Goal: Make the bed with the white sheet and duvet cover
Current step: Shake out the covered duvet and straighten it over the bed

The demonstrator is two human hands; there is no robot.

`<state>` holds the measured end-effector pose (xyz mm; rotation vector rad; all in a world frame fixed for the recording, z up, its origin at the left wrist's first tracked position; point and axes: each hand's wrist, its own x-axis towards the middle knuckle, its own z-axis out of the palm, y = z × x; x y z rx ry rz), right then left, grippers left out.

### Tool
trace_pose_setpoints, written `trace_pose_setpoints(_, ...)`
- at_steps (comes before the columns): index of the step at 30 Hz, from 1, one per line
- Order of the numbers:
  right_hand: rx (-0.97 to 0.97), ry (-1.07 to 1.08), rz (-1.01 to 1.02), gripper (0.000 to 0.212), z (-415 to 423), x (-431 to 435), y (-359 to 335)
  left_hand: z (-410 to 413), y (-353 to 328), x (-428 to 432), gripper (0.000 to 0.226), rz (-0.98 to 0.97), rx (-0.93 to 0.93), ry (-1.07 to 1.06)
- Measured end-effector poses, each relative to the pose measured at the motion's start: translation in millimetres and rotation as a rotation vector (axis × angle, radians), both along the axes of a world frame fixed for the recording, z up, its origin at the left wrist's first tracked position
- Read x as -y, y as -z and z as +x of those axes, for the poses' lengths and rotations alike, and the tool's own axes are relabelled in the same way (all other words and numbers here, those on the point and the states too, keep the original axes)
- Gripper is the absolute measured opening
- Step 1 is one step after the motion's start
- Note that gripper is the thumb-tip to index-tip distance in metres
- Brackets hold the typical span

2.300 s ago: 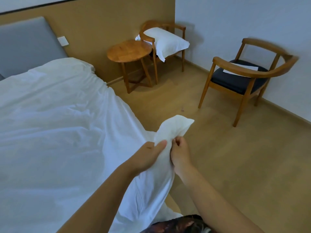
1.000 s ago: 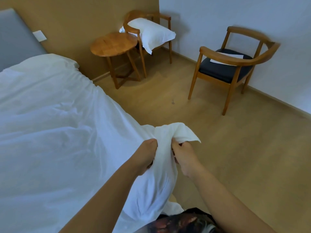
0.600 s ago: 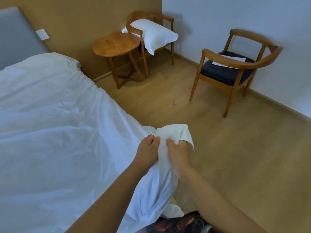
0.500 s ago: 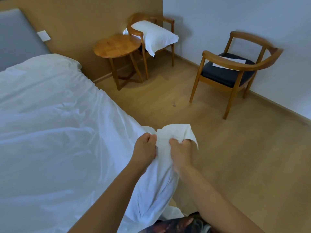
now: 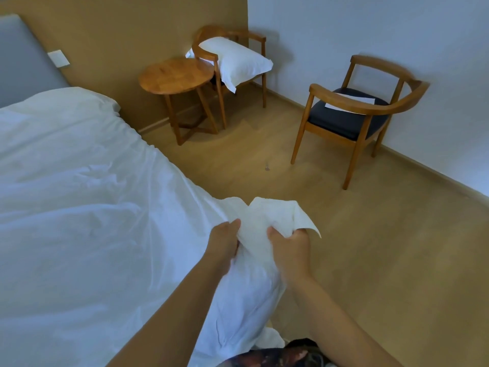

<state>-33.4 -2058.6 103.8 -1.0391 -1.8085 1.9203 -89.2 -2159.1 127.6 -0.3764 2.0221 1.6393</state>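
I hold one corner of the white duvet cover bunched between my left hand and my right hand – both sets of fingers are curled tight into the cloth, hands just beside each other. The tip of the corner pokes up and out over my right hand, above the wooden floor. The rest of the cover lies spread and wrinkled across the bed on my left, reaching up to the grey headboard, and some of it hangs down below my wrists. Past the bed stands a round wooden surface, and just beside it a chair with a white pillow on its seat. A second chair – dark cushion, a sheet of paper lying on it – stands by the wall.
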Motion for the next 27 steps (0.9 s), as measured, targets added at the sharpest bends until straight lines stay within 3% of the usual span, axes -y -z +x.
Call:
trace_pose_setpoints(3,0.056,0.094,-0.245,0.017,-2.2,-6.3,7.8,12.5,-18.9,5.2,0.041,-0.081,-0.213,0.082)
trace_pose_setpoints(5,0.045,0.113,-0.29,0.021,-7.8,-4.6,12.8,33.3,-21.8,17.3,0.042,-0.117,-0.286,0.185)
trace_pose_setpoints(7,0.041,0.09,-0.168,0.025,-10.6,2.1,15.3,56.7,-9.5,39.1,0.039,-0.132,-0.229,0.228)
trace_pose_setpoints(10,0.064,-0.016,-0.06,0.025,2.0,21.1,20.1,72.4,26.7,76.9,0.038,-0.245,0.008,0.236)
trace_pose_setpoints(12,0.064,-0.078,-0.052,0.021,13.1,32.3,26.0,64.6,56.2,89.2,0.044,-0.415,0.081,0.301)
trace_pose_setpoints(14,0.066,-0.055,-0.062,0.022,16.4,34.2,28.1,48.9,68.6,82.5,0.035,-0.688,0.04,0.519)
trace_pose_setpoints(18,0.029,-0.008,-0.09,0.019,19.0,20.5,23.3,18.3,48.8,50.1,0.036,-1.012,-0.288,0.674)
trace_pose_setpoints(20,0.009,-0.004,-0.104,0.018,25.7,17.2,19.6,10.1,33.4,32.1,0.023,-0.892,-0.425,0.664)
trace_pose_setpoints(21,0.003,0.003,-0.11,0.019,29.5,16.3,18.8,9.2,30.0,24.4,0.021,-0.718,-0.373,0.623)
trace_pose_setpoints(23,0.011,-0.006,-0.097,0.025,37.4,15.2,18.4,13.5,22.2,13.6,0.048,-0.331,-0.029,0.494)
trace_pose_setpoints(25,0.018,-0.028,-0.063,0.026,44.3,14.7,19.0,20.4,21.6,9.6,0.067,-0.24,0.219,0.542)
trace_pose_setpoints(27,0.018,-0.026,-0.029,0.022,50.2,11.8,22.8,28.6,32.5,7.2,0.062,-0.21,0.306,0.569)
